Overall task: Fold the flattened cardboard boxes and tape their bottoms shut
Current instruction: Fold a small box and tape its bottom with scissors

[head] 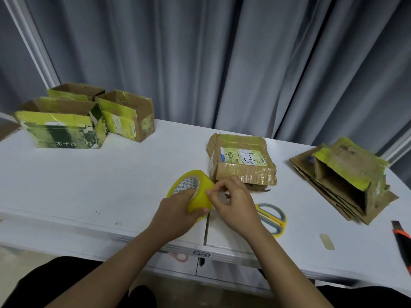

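Note:
My left hand [178, 213] grips a roll of yellow tape [195, 190] above the white table [89, 185], fingers hooked into its core. My right hand [233, 202] pinches at the roll's outer surface with thumb and forefinger, at the tape's end. Just behind the hands lies a folded cardboard box [242, 162] with a printed label on top. A pile of flattened boxes [347, 183] with yellow tape remains rests at the right.
Several upright open boxes [84, 116] stand at the table's far left. Yellow-and-grey scissors [272, 218] lie right of my right hand. A utility knife [402, 243] sits at the right edge, a scrap of tape [327, 241] near it. Grey curtains hang behind.

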The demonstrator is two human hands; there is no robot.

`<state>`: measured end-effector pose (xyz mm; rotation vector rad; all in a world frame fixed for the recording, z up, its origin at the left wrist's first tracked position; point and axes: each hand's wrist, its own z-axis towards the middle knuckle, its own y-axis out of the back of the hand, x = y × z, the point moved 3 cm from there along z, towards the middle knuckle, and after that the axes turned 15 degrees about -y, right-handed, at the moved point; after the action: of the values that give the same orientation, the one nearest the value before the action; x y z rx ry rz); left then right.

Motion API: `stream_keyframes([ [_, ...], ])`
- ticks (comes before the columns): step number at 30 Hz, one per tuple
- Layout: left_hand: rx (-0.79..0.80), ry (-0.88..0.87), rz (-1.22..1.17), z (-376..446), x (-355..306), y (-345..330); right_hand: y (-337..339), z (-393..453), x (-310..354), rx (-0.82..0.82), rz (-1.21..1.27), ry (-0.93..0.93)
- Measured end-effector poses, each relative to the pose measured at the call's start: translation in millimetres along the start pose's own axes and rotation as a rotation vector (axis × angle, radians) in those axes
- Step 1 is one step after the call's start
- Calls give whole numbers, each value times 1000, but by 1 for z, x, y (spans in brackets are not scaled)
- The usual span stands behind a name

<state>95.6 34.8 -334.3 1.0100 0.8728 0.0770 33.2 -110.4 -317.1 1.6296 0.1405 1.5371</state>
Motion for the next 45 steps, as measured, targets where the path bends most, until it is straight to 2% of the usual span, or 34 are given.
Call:
stream_keyframes([
  [6, 10, 24, 24, 0, 0, 1, -1, 3, -1, -18, 23, 21],
  [14, -40, 28, -26, 0, -4, 3, -8, 2, -7, -7, 148, -61],
  [16, -2, -1, -65, -2, -3, 3, -9, 6, -10, -43, 176, -96],
  [19, 161, -77, -205, -7, -8, 0, -13, 11, -12, -94, 172, -142],
  [21, 185, -128, -146, -7, -10, -1, -14, 15, -12, -88, 122, -149],
  [24, 57, -163, -93, -3, -11, 7, -1, 10, -3, -165, 66, 1],
  [27, -75, -100, -181, 4, -1, 18, 19, -9, 9, -281, 30, 191],
  [31, -105, -2, -322, 6, 4, 17, 31, -8, 13, -293, -50, 233],
  [33, -181, -77, -175, 6, -3, 22, 33, -6, 20, -298, -118, 319],
  [36, -252, -333, 230, 14, -26, 34, 30, -7, 35, -281, -179, 424],
  [39, -262, -398, 310, 23, -41, 47, 28, -6, 41, -251, -197, 454],
  [43, -274, -409, 315, 21, -48, 55, 26, -14, 34, -183, 3, 265],
  [45, -292, -426, 322, 20, -58, 57, 17, -28, 21, -66, 184, 90],
])
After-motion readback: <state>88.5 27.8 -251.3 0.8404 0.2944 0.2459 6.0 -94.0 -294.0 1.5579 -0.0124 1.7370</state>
